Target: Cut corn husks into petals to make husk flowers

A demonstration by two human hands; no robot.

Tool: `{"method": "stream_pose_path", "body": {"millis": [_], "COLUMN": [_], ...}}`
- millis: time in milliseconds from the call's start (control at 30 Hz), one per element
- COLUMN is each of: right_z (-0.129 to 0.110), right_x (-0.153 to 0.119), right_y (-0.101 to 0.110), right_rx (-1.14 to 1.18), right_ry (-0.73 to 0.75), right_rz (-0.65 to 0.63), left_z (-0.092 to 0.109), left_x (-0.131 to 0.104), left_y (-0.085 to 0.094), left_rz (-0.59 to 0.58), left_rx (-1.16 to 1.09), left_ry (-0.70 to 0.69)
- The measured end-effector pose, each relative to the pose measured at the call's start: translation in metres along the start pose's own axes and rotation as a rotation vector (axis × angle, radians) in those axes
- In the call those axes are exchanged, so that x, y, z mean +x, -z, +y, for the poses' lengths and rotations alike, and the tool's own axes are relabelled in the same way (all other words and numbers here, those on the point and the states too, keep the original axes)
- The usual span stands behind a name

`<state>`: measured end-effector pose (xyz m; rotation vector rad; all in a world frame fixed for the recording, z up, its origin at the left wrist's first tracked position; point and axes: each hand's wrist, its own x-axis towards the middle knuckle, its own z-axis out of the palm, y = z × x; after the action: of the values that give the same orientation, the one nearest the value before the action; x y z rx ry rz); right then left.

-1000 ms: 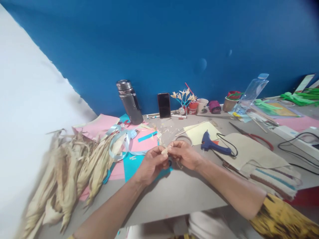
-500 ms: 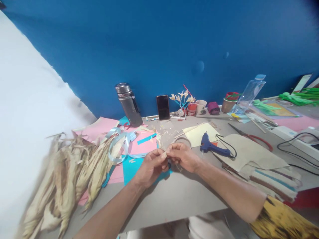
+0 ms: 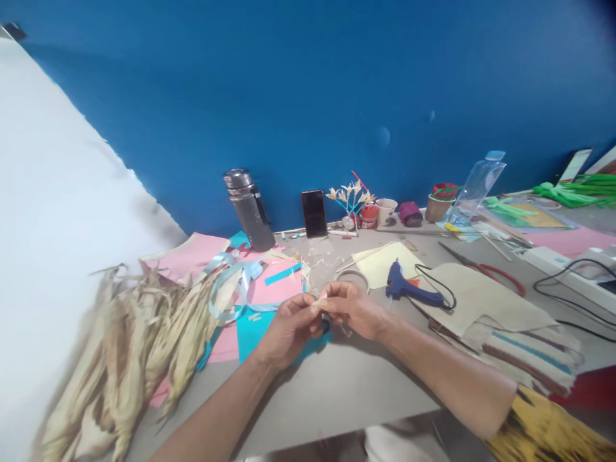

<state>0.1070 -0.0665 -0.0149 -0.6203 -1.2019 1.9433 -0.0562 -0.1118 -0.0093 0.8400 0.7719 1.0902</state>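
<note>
My left hand [image 3: 291, 328] and my right hand [image 3: 356, 310] meet over the middle of the table, fingertips touching. Both pinch a small pale piece of corn husk [image 3: 316, 305] between thumb and fingers; most of it is hidden. Below the hands lies a blue paper sheet [image 3: 253, 330]. Close behind the right hand rests a roll of tape [image 3: 362, 276], and to its right a blue glue gun [image 3: 414, 290]. Dried corn husks [image 3: 129, 346] are heaped on the left. At the back stand small husk flowers [image 3: 353, 197] on blue stems.
A dark flask [image 3: 250, 215] and an upright phone [image 3: 314, 215] stand by the wall. Light-blue ribbon [image 3: 216, 289] curls over pink paper. Pliers or scissors with red handles [image 3: 503, 274], folded cloth [image 3: 495, 298], a clear bottle [image 3: 476, 189] and a white power strip [image 3: 568, 273] lie rightward.
The view has tilted slightly, so the objects at the back sit a little lower. Both hands keep their pinch, with the fingers shifted a little and the pale piece showing slightly more.
</note>
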Motion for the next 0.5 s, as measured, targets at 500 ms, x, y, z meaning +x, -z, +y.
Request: {"method": "stream_pose_path", "body": {"millis": [500], "right_z": [-0.0084], "right_x": [-0.0031], "right_y": [0.0041], "right_rx": [0.234], "right_ry": [-0.100], "right_rz": [-0.105], "left_z": [0.0052], "left_x": [-0.0018], "left_y": [0.0046], "left_rz": [-0.113], "left_rx": [0.085], "left_ry": [0.051]}}
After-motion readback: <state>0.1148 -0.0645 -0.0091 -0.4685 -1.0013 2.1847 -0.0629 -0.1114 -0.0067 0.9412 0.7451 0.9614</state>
